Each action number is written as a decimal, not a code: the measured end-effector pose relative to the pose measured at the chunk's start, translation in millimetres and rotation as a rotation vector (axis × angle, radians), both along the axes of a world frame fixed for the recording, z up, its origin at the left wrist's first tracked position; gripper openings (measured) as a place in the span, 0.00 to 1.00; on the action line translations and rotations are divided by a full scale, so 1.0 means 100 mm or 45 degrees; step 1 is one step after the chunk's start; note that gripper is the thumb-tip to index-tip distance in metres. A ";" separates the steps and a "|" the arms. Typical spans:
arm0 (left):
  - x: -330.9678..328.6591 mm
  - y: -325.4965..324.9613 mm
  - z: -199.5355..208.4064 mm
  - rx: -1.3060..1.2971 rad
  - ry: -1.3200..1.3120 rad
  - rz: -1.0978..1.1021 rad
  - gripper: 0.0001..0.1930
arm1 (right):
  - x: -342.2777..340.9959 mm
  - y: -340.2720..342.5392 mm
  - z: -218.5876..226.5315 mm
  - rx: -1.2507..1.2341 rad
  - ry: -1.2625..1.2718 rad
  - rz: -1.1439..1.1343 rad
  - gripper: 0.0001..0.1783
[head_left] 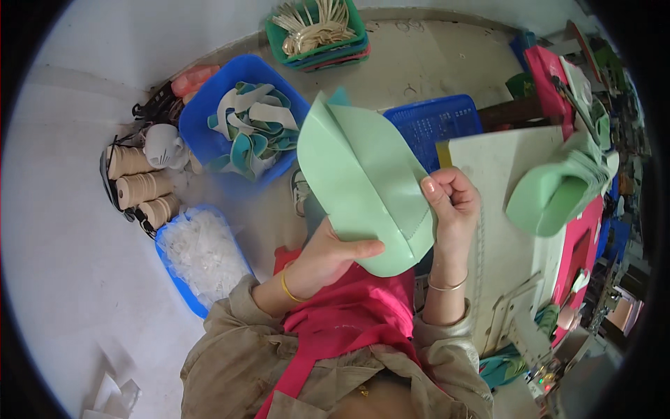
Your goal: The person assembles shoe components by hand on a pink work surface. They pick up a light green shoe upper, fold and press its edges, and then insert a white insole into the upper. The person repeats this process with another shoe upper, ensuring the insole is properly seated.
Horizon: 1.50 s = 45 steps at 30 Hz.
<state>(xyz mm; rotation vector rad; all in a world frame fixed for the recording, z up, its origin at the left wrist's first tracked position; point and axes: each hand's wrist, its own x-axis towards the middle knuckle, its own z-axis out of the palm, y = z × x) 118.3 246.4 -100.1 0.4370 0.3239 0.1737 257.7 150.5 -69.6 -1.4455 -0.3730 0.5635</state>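
Observation:
A glossy mint-green sheet piece point(349, 188) with rounded ends is held up in front of my pink apron point(349, 314). A seam runs lengthwise along it, with a line of stitching near its lower right, and one side stands up like a flap. My left hand point(331, 251) grips its lower left edge, thumb on top and fingers hidden beneath. On the right edge, my right hand point(457, 202) pinches it between thumb and curled fingers. Beyond my right hand, a stack of similar mint-green pieces point(544, 199) hangs over the edge of the white worktable point(506, 164).
At the left stand a blue tub point(202, 133) of teal and white scraps, a blue tray point(183, 274) of whitish translucent scraps and several thread spools point(143, 188). Ahead are stacked baskets point(321, 57) of cream strips and an openwork blue basket point(447, 115). Machine parts point(520, 321) crowd the lower right.

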 end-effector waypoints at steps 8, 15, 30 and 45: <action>0.54 0.72 0.58 0.075 0.097 -0.089 0.22 | 0.65 0.63 0.42 0.003 -0.038 -0.016 0.03; 0.76 1.58 1.45 0.007 0.138 -0.094 0.25 | 0.92 1.58 1.38 -0.030 -0.003 0.078 0.04; 1.39 2.19 2.22 0.114 -0.123 -0.307 0.22 | 1.31 1.96 2.31 0.188 -0.100 -0.098 0.04; 2.87 1.42 2.71 0.099 0.073 -0.344 0.18 | 2.25 0.55 2.52 0.008 -0.226 -0.420 0.03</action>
